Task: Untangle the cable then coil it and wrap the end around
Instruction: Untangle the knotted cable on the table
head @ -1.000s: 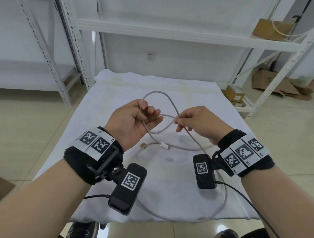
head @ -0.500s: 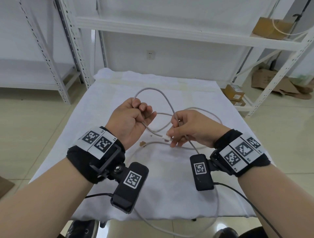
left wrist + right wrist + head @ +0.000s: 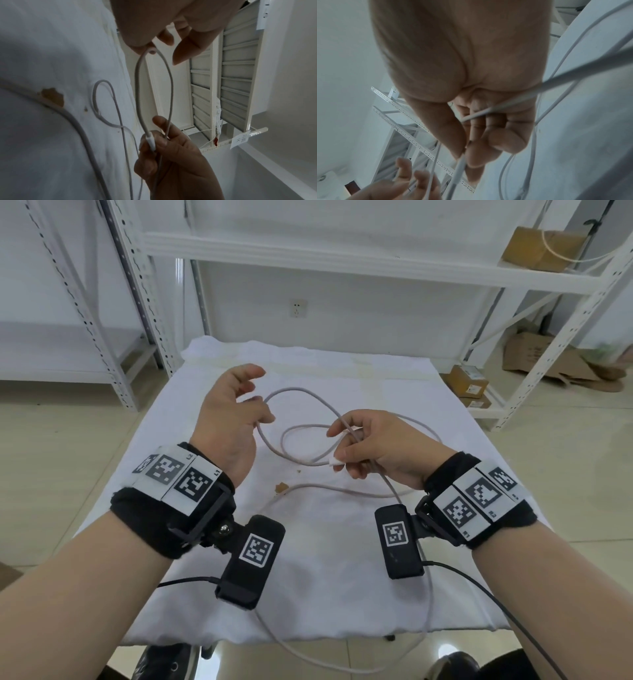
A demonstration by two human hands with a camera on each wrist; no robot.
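Observation:
A long grey cable [image 3: 301, 392] lies in tangled loops on the white cloth of the table [image 3: 325, 577]. My left hand [image 3: 260, 395] is raised at the loop's left side. In the left wrist view its thumb and one fingertip pinch the top of the loop [image 3: 150, 50], and the other fingers are spread. My right hand [image 3: 342, 446] grips the white connector end [image 3: 336, 462] [image 3: 150, 142] with two more strands running through its curled fingers [image 3: 488, 112]. One strand [image 3: 428, 611] hangs over the table's front edge.
White metal shelving [image 3: 342, 258] stands behind the table and on both sides. Cardboard boxes [image 3: 469, 381] sit on the floor at the right. A brown stain [image 3: 281, 487] marks the cloth. Black wrist cameras [image 3: 253, 563] hang below both wrists.
My left hand has opened from a fist into spread fingers and risen to the left, drawing the loop wider. My right hand has kept hold of the connector end.

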